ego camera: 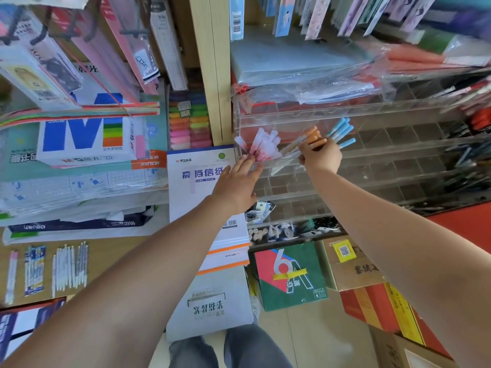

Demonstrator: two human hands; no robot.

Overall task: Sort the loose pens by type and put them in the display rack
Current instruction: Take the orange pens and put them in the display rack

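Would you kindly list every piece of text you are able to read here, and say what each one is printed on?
"高档信纸": white letter pad.
"M": white paper ream.
"6A": green and red box.
"deli", upside down: dark blue pack.
The print on the brown carton and the smaller labels are too blurred to read.

Stuff everywhere tbh: a white paper ream with a big blue M (85, 128) sits far left, a white writing pad with blue print (196, 187) is mid-scene, and a green-and-red cardboard box (289, 274) sits near, just beside a brown cardboard box with a yellow QR sticker (350, 264).
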